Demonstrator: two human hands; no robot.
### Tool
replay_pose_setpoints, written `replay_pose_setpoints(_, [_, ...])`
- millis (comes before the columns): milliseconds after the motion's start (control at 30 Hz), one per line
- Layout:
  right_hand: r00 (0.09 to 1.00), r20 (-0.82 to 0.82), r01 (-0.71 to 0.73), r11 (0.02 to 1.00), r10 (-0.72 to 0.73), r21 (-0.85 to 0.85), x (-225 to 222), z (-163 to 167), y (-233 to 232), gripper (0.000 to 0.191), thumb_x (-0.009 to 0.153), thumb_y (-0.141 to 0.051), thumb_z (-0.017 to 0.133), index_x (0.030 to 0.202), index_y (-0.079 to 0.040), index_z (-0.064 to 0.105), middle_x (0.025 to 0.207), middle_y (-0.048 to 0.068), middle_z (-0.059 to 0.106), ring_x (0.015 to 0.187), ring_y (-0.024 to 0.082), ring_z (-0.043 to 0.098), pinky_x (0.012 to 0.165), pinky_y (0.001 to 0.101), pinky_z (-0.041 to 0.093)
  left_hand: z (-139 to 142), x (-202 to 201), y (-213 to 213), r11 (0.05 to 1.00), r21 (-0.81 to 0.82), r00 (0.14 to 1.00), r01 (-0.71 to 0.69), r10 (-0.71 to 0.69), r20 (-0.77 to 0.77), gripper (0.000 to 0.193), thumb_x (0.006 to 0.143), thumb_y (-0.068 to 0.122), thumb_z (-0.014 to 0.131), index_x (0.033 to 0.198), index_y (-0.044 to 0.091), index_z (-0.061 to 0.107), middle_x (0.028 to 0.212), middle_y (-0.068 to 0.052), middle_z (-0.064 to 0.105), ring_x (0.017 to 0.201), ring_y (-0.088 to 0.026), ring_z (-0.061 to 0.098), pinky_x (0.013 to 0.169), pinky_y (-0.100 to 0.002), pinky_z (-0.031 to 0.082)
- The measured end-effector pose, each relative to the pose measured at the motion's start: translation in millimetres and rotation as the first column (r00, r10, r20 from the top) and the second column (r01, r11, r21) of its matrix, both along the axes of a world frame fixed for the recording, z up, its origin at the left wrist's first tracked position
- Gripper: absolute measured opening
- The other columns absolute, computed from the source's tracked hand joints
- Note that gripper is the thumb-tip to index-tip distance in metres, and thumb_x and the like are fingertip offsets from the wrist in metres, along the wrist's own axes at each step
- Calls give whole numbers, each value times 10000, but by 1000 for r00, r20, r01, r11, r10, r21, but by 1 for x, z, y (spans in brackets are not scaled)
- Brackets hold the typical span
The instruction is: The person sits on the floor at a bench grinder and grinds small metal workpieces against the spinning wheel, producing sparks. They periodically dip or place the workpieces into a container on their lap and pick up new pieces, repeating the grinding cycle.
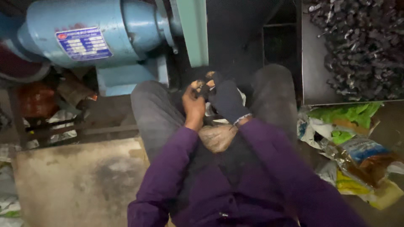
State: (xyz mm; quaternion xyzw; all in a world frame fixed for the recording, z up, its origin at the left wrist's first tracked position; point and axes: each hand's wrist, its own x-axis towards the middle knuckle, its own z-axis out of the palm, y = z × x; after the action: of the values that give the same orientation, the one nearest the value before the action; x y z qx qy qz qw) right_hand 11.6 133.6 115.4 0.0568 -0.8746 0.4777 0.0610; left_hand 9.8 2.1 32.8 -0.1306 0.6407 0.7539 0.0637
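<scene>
Seated person, purple sleeves, grey trousers, view straight down onto lap. Bare left hand [193, 105] and right hand in a dark fingerless glove [226, 101] meet between the knees, fingertips touching. Between them sits a small dark object [205, 89], pinched from both sides; fingers of both hands curled narrow around it. Object too small and blurred to identify its kind. Just below the wrists, resting on the lap, a crumpled tan plastic bag [217, 137]; contents cannot be told. Upper left: light blue cylindrical electric motor [97, 31] with a blue-and-white label plate, on a pale blue base, well apart from the hands. A pale green upright metal post [193, 31] stands just right of the motor. Upper right: grey metal tray [313, 67] holding a heap of small dark metal parts [362, 46], near the right knee. Lower right: crumpled green, blue and yellow plastic packets [357, 151] on the floor. Lower left: stained flat beige board [80, 180] beside the left leg.
</scene>
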Motion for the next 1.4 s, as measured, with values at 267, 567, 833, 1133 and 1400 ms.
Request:
replay_pose_setpoints(267, [587, 600, 273, 565, 544, -779, 8, -38, 19, 190, 991, -156, 633, 1120, -20, 665, 970, 33, 719, 878, 134, 688, 779, 293, 564, 14, 2, -47, 927, 292, 970, 236, -241, -19, 287, 987, -7, 628, 1273, 0, 639, 1068, -74, 722, 916, -134, 696, 821, -286, 572])
replay_pose_setpoints(567, [708, 580, 326, 542, 403, -774, -15, -48, -6, 180, 1032, -257, 577, 1066, -96, 650, 824, 9, 642, 649, 112, 590, 554, 260, 472, -22, -3, -27, 985, 165, 995, 45, -60, 86, 417, 930, -23, 488, 1329, 11, 605, 1104, -50, 709, 990, -126, 671, 876, -268, 533])
replay_pose_setpoints(833, [771, 485, 157, 614, 414, -774, -23, -65, -1, 241, 1084, -252, 575, 1128, -32, 664, 898, 3, 644, 737, 90, 581, 649, 254, 477, -46, -5, -27, 990, 115, 994, 78, -85, 66, 495, 872, -59, 461, 1329, -49, 651, 1089, -123, 714, 988, -176, 670, 887, -302, 528])
replay_pose_setpoints(1133, [965, 63, -240, 955, 254, -176, -1, -41, -1, 230, 1056, -178, 624, 1160, 26, 654, 1039, 107, 685, 978, 190, 651, 866, 327, 540, -17, -14, -28, 962, 271, 992, 26, -58, 110, 356, 951, -36, 528, 1273, -58, 678, 1093, -153, 720, 920, -207, 650, 816, -305, 534])
replay_pose_setpoints(1400, [514, 134, 485, -159, 847, -860, -19, -72, 9, 275, 1176, -272, 545, 1094, -24, 632, 821, 32, 625, 646, 103, 579, 572, 232, 440, 7, -20, -33, 617, 782, 960, 86, -261, 101, 328, 1029, 105, 377, 1258, -7, 585, 1137, -141, 687, 1005, -283, 702, 874, -487, 632])
